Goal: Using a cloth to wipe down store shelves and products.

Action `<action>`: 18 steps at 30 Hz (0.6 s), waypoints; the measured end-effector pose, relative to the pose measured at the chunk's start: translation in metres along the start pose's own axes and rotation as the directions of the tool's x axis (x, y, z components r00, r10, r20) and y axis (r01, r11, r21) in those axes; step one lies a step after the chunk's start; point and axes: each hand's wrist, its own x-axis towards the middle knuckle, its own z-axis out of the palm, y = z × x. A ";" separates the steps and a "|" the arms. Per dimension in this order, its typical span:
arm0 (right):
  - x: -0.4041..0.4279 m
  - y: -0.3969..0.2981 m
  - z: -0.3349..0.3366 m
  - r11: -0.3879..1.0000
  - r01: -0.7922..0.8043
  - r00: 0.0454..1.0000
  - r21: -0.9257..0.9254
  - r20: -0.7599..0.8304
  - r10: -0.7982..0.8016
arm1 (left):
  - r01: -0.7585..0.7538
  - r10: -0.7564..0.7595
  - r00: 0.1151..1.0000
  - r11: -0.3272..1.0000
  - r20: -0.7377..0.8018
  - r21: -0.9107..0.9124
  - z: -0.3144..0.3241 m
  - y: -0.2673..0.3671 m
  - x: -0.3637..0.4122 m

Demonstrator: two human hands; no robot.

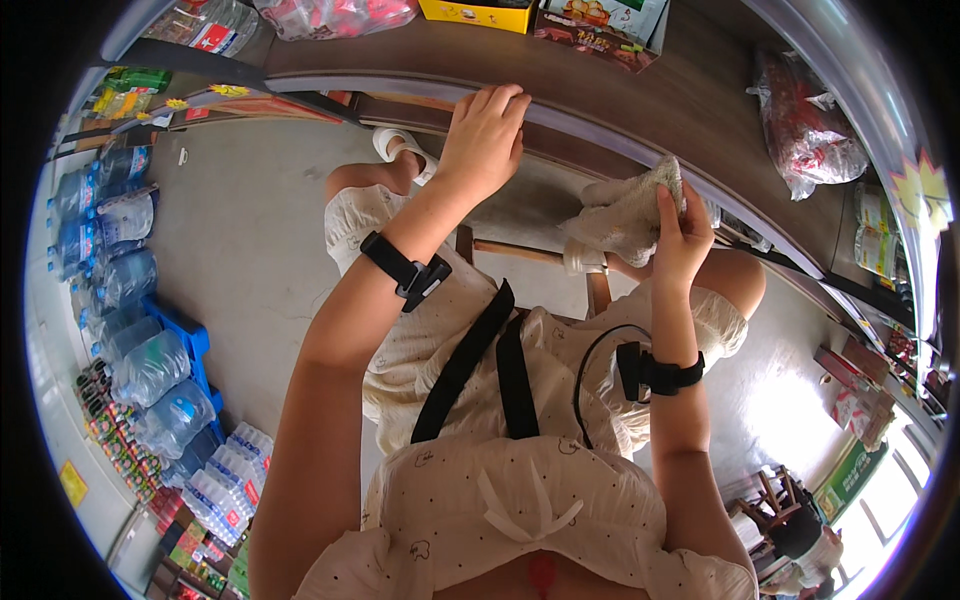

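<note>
My left hand rests with its fingertips at the metal front strip of a dark brown shelf, and no object shows in it. A greyish, worn cloth hangs bunched from my right hand, pinched between thumb and fingers just in front of the shelf edge. On that shelf, a yellow box and an open carton of packaged snacks stand beyond my left hand. A clear plastic bag with red contents lies farther right.
Large water bottles and shrink-wrapped bottle packs line the left wall, some beside a blue crate. A wooden stool frame is between my legs. Another person is at the far lower right, near wooden furniture.
</note>
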 end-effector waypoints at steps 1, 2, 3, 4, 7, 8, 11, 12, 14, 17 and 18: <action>0.000 0.000 -0.001 0.997 0.010 1.000 -0.073 -0.011 -0.011 | 0.001 -0.001 1.000 1.000 0.028 0.007 0.004 -0.003 -0.001; 0.002 -0.001 -0.002 0.997 0.008 1.000 -0.074 -0.012 -0.009 | 0.002 -0.002 0.998 1.000 0.055 0.014 0.007 -0.007 -0.003; 0.004 -0.005 -0.004 0.981 0.070 0.997 -0.179 0.000 -0.071 | -0.001 0.001 0.998 1.000 0.058 0.009 0.007 -0.008 -0.002; 0.007 -0.008 -0.006 0.951 0.131 0.991 -0.280 0.019 -0.131 | 0.006 -0.006 0.998 1.000 0.067 -0.003 0.006 -0.009 -0.002; 0.034 -0.008 -0.013 0.787 0.459 0.887 -0.411 0.160 -0.434 | 0.020 -0.019 0.997 1.000 0.078 -0.019 0.007 -0.009 -0.001; 0.043 -0.009 -0.015 0.726 0.519 0.854 -0.452 0.232 -0.466 | 0.032 -0.031 0.996 0.999 0.078 -0.015 0.007 -0.009 -0.001; 0.061 -0.012 -0.017 0.644 0.515 0.854 -0.565 0.401 -0.331 | 0.053 -0.049 0.995 0.998 0.085 -0.044 0.009 -0.006 -0.001; 0.064 -0.012 -0.013 0.675 0.425 0.885 -0.603 0.434 -0.169 | 0.054 -0.050 0.995 0.997 0.086 -0.048 0.007 -0.005 -0.002; 0.070 -0.010 -0.002 0.633 0.435 0.870 -0.640 0.481 -0.113 | 0.066 -0.063 0.997 0.996 0.054 -0.065 0.005 -0.003 -0.004; 0.078 -0.009 0.006 0.603 0.451 0.843 -0.658 0.535 -0.047 | 0.088 -0.084 0.995 0.993 0.054 -0.077 0.006 -0.004 -0.006; 0.079 -0.012 0.009 0.581 0.471 0.833 -0.664 0.551 -0.046 | 0.089 -0.085 0.995 0.993 0.053 -0.079 0.006 -0.004 -0.006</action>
